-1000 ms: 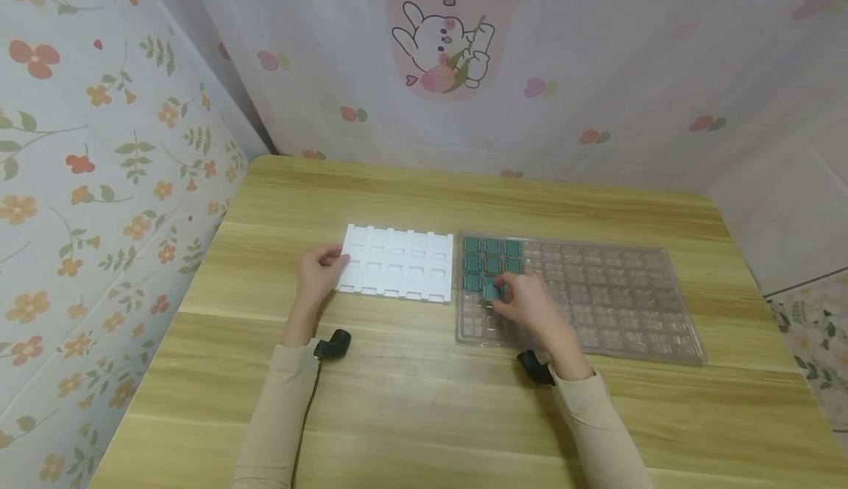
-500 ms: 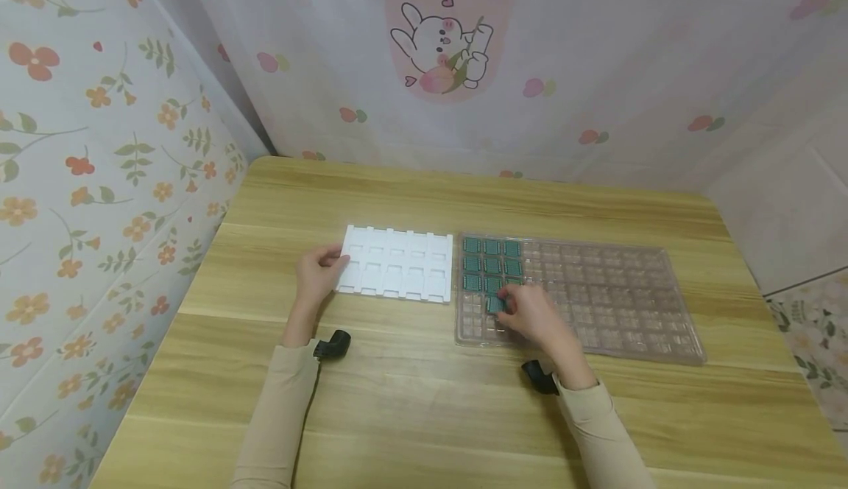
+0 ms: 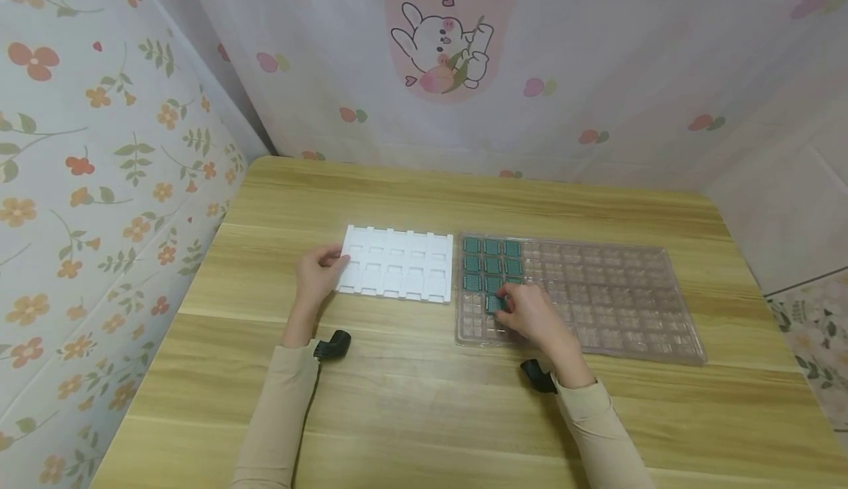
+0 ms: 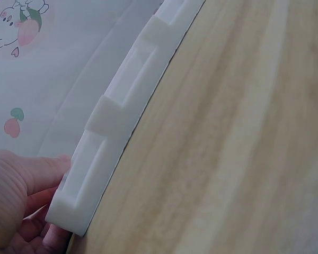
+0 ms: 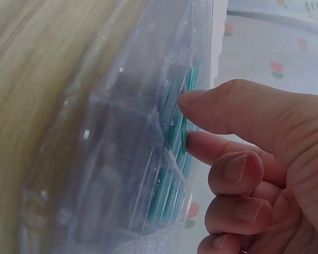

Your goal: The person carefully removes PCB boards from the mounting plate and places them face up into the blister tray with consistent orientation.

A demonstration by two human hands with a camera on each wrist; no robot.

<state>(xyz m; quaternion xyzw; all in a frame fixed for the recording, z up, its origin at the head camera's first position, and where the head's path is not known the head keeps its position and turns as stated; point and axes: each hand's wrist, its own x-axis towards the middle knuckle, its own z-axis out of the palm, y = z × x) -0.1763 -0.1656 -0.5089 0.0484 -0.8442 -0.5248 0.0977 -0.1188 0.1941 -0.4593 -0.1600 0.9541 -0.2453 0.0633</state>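
My left hand (image 3: pixel 319 274) grips the left edge of a white slotted tray (image 3: pixel 395 262), thumb on top and fingers at its underside in the left wrist view. To its right lies a clear plastic blister tray (image 3: pixel 616 301). Small green circuit boards (image 3: pixel 492 265) fill the pockets of its upper left corner, three rows deep. My right hand (image 3: pixel 535 314) pinches one more green circuit board (image 3: pixel 494 304) between thumb and index finger, at the second pocket of the fourth row. Seen edge-on in the right wrist view, this board (image 5: pixel 184 127) sits close over the tray; its right part is hidden by the fingers.
Both trays lie side by side on a wooden table (image 3: pixel 411 400). Black wrist-mounted pieces (image 3: pixel 334 345) stick out near both cuffs. A printed curtain (image 3: pixel 570 47) hangs behind the table, and a floral one (image 3: pixel 119 202) on the left.
The right hand has moved a little toward the near edge with the circuit board, from the third row to the fourth, uncovering a board behind it. The left hand has stayed on the white tray.
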